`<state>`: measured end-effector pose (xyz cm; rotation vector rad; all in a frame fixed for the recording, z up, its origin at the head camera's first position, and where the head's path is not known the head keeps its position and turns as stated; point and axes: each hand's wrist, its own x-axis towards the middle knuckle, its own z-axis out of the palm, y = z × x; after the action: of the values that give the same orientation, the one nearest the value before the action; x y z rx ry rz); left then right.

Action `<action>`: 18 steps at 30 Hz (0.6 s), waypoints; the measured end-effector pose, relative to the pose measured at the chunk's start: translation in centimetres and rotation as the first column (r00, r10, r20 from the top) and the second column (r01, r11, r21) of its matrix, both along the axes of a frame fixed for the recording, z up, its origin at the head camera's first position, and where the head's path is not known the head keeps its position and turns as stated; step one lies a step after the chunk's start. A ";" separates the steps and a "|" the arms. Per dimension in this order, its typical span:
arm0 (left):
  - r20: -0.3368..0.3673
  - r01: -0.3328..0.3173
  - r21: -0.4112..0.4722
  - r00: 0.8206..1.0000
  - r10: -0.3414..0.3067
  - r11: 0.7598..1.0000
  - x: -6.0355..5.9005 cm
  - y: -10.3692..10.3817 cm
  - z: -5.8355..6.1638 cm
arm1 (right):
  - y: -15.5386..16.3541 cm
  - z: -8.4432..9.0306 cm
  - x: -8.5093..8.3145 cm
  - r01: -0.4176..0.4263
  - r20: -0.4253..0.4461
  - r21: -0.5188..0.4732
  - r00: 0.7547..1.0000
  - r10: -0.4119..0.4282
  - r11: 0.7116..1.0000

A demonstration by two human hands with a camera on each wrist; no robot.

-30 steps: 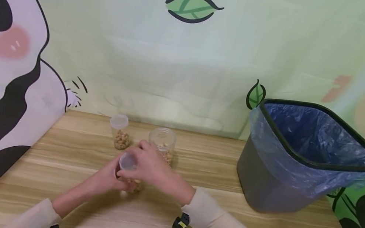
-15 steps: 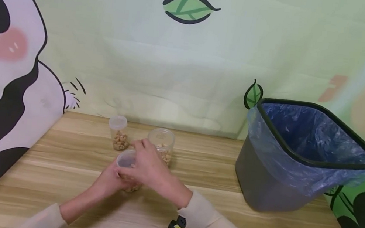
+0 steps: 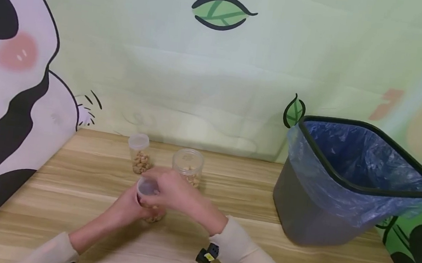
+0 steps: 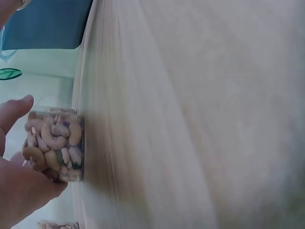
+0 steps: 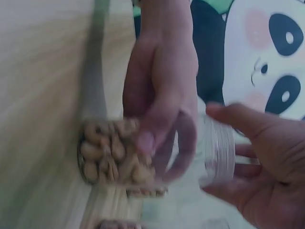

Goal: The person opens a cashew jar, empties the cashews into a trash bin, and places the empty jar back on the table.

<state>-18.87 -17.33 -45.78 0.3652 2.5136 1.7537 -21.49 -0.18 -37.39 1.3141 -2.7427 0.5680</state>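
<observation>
A clear plastic jar (image 5: pixel 109 155) partly filled with cashews stands on the wooden table. My left hand (image 3: pixel 127 206) grips it around the side, with the thumb across its front in the right wrist view. At its top, my right hand (image 3: pixel 177 190) holds the ridged clear lid (image 5: pixel 220 155), thumb and fingers on opposite sides of the rim. Close up in the left wrist view, the cashews (image 4: pixel 52 140) fill the jar's lower part. My right hand covers part of the lid in the head view.
Behind my hands are a narrow lidded jar of nuts (image 3: pixel 140 160) and a wider lidded jar (image 3: pixel 188 165), near the printed backdrop (image 3: pixel 216 85). To the right stands a grey bin (image 3: pixel 308 210) with a blue liner (image 3: pixel 349 141).
My right hand's fingers have shifted around the lid, bending lower over its far side. The jar stays at about the same spot in my left hand.
</observation>
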 end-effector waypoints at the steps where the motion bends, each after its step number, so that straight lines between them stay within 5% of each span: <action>1: 0.011 0.003 -0.006 1.000 -0.003 1.000 0.0 -0.1 0.0 | 0.2 0.0 -0.3 -0.044 -0.002 0.012 0.999 0.044 0.999; 9: 0.010 0.049 -0.055 0.999 -0.048 0.997 0.0 -0.5 0.0 | 1.6 -0.1 -1.3 -0.176 0.143 -0.031 0.974 0.178 0.984; 18: -0.027 0.050 -0.075 0.998 -0.052 0.996 -0.2 -0.5 0.0 | 2.2 -0.3 -1.6 -0.143 0.173 -0.079 0.973 0.155 0.987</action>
<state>-19.11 -17.86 -45.83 0.4483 2.5570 1.6431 -23.14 2.02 -37.70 1.5342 -2.7489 0.8183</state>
